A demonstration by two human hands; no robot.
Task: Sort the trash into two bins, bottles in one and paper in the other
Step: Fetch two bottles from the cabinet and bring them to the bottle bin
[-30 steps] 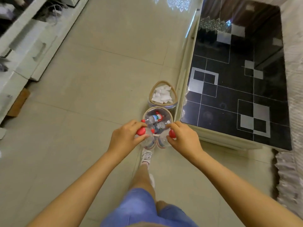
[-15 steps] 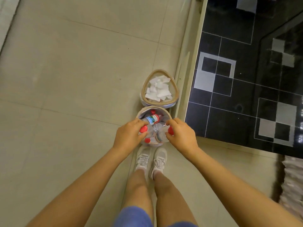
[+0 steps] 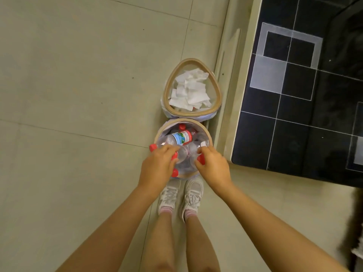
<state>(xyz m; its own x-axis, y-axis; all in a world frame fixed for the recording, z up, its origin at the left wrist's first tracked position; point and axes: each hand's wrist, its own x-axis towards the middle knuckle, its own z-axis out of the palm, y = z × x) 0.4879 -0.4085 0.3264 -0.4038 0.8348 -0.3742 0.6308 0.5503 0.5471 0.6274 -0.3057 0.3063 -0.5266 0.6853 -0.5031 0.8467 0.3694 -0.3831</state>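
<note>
Head view, straight down: left hand [image 3: 157, 165] with fingers curled round a clear red-capped bottle [image 3: 181, 157], right hand [image 3: 213, 165] clamped likewise on a second bottle [image 3: 193, 149], both over the near bin [image 3: 208, 135]. Inside it, more bottles, among them a labelled bottle [image 3: 179, 138] lying across. Just beyond, touching rim to rim, the far bin [image 3: 169, 83] heaped with white paper [image 3: 189, 90]. Close on the right, a black glass-topped table [image 3: 306, 118]. White sneakers [image 3: 191, 195] right behind the near bin on the pale tiled floor [image 3: 78, 95].

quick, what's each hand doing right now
Left hand: grips a clear red-capped bottle over the near bin.
Right hand: grips another red-capped bottle.
</note>
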